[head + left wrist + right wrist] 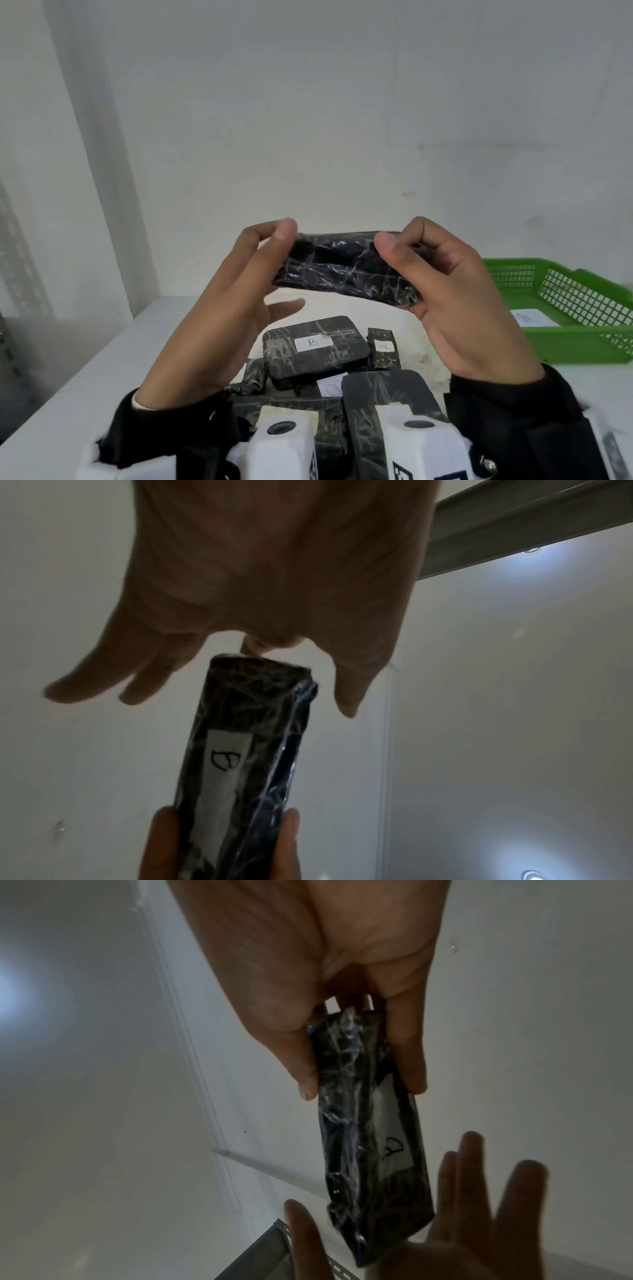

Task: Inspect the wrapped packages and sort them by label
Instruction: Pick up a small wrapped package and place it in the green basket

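Observation:
I hold one black wrapped package (346,267) up in the air above the table, lying sideways. My right hand (404,270) grips its right end between thumb and fingers. My left hand (267,263) is at the left end with fingers spread and straight, thumb by the top corner. In the left wrist view the left hand (267,631) touches the package (246,737) end with one fingertip, and a white label (222,764) reads B. The right wrist view shows the right hand (361,1087) pinching the package (359,1137).
More black wrapped packages lie on the white table (68,394) below my hands: one labelled B (313,346), a small one labelled A (384,347), a third (387,401) nearer me. A green mesh basket (575,349) with a paper slip (532,317) stands at the right.

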`<state>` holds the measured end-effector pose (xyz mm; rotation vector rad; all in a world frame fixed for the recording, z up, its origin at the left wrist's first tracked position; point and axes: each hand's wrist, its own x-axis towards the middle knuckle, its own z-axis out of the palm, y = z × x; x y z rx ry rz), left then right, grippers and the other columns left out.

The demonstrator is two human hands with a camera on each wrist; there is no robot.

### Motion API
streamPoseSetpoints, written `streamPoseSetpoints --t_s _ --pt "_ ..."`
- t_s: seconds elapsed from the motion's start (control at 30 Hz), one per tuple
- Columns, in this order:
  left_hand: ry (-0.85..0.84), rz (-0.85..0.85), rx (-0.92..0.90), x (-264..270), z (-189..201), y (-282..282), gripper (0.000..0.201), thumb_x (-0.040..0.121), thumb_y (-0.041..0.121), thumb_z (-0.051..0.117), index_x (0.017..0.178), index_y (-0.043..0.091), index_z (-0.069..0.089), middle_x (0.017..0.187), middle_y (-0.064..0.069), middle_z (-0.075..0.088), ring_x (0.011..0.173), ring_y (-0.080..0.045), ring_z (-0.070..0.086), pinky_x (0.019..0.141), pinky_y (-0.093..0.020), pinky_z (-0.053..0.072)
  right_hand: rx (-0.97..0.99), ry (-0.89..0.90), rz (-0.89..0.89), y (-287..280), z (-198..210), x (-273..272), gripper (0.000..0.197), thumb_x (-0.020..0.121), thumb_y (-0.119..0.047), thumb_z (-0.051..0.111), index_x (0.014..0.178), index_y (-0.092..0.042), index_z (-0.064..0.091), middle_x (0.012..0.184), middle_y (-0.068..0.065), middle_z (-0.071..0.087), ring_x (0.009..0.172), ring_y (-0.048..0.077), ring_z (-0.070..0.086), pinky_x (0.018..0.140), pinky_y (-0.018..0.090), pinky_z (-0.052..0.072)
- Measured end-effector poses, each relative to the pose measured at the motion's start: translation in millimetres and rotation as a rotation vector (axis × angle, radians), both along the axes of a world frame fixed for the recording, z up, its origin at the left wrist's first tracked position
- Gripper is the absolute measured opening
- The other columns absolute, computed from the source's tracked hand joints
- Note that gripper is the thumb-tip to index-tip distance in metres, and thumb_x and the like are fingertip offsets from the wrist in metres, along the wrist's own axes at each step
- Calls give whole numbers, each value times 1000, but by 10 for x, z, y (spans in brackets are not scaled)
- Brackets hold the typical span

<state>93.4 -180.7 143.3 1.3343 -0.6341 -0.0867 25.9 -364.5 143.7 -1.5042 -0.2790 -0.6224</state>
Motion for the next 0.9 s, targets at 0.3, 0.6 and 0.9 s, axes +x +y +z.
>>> streamPoseSetpoints --t_s 0.3,0.6,0.9 --pt "59 -69 -199 -98 42 -94 22 98 6 48 115 -1 59 109 -22 71 94 -29 74 68 -33 62 53 45 68 -83 33 0 69 68 -67 71 121 -26 55 125 4 64 113 18 66 88 41 58" --pt "-26 18 -133 -117 56 -79 36 92 34 58 112 5 64 99 -12 76 91 -24 75 69 -33 62 138 82 211 36 28 -29 29 88 -28 51 95 -3 65 100 13 71 96 22 71 72 34 61" --pt "-105 1 -124 -160 40 -107 27 91 26 55 103 4 65 94 -11 77 85 -23 75 67 -35 62 133 64 82 102 63 -41 33 81 -36 58 79 -4 54 87 18 65 85 22 74 65 36 61"
